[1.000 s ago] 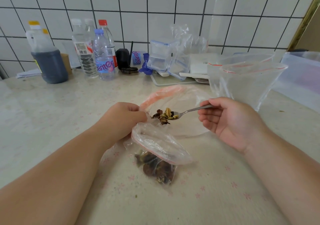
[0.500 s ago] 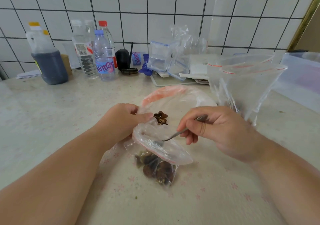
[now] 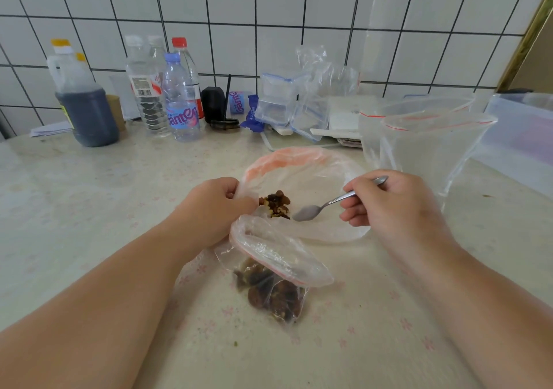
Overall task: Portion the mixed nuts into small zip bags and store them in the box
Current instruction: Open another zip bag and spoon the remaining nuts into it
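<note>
Metal spoon looks empty now, back beside the leftover nuts just behind the small zip bag. Last scoop went in. Your left hand pinches that bag's mouth, your right hand grips the spoon.

Left arm: bare from the frame's lower edge to the wrist; no sleeve, watch or band on the visible length
Right arm: likewise bare to the wrist; no sleeve or strap in view
Left hand: ungloved; no ring visible on the knuckles that show; nails hidden
Right hand: ungloved; fingers without rings; nails short and unpainted where they show
Clothing: none in view; only forearms and hands enter the frame
</note>
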The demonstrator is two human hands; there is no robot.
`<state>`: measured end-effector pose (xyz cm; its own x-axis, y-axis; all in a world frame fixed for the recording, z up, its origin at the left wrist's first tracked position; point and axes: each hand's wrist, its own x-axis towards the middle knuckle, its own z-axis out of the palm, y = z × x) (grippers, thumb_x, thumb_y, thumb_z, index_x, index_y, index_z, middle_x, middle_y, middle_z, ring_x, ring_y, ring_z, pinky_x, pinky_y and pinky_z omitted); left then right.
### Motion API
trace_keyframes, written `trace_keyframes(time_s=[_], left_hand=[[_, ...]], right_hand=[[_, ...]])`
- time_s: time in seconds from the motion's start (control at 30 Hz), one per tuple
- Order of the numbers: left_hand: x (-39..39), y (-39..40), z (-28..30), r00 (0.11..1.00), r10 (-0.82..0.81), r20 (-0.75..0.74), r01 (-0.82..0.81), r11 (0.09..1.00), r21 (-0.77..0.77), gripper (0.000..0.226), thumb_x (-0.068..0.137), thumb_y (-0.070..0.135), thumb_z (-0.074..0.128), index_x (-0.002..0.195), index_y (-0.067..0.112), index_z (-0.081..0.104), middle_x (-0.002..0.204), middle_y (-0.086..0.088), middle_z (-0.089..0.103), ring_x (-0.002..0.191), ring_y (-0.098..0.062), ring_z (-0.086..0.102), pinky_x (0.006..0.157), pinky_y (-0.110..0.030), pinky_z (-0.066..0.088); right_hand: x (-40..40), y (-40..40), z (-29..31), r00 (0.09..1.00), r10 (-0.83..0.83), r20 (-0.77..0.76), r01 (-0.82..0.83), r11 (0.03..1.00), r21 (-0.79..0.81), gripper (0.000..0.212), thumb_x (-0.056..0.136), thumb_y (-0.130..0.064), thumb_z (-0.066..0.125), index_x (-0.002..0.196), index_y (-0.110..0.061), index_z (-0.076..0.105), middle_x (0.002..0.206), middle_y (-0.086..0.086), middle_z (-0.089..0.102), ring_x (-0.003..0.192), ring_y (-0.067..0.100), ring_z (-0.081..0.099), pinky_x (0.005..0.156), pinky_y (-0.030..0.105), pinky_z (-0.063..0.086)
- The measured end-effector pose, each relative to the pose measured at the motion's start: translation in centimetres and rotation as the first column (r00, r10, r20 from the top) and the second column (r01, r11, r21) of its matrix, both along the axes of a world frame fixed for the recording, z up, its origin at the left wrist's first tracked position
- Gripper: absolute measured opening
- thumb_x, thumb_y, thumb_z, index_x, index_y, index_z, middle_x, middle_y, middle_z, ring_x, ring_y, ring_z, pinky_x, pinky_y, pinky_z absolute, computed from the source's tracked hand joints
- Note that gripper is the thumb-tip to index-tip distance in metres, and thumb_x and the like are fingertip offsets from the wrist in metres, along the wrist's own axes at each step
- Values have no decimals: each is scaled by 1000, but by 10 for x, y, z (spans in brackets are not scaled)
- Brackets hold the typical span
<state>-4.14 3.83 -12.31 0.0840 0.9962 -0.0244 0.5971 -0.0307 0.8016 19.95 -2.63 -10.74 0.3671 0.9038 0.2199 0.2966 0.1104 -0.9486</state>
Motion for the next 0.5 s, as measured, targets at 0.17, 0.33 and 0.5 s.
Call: trace_keyframes(time_s=[0.17,0.33,0.5], left_hand=[[1,0,0,998,-20,57,20,1000,9,13,87,42,75,86,29,75,75,4,77,72,-22,76,67,-40,65],[2,-2,0,999,-27,27,27,1000,10,20,86,45,75,88,24,74,77,0,77,74,-25,76,69,-40,63],[1,-1,-2,1000,-14,13,14,999,37,24,85,49,74,87,26,71,75,3,77,68,-17,73,64,-35,60]], right_hand=[[-3,6,-8,998,24,-64,-26,999,-34,18,87,-8,56,78,-11,71,65,4,73,60,22,74,55,28,58],[-7,9,-14,982,57,-181,-62,998,-24,18,90,-4,56,83,-6,71,67,9,74,63,25,74,53,24,57],[-11,11,-17,958,107,-266,-117,993,-21,15,93,-6,58,88,-6,72,72,11,75,68,25,75,57,23,57]])
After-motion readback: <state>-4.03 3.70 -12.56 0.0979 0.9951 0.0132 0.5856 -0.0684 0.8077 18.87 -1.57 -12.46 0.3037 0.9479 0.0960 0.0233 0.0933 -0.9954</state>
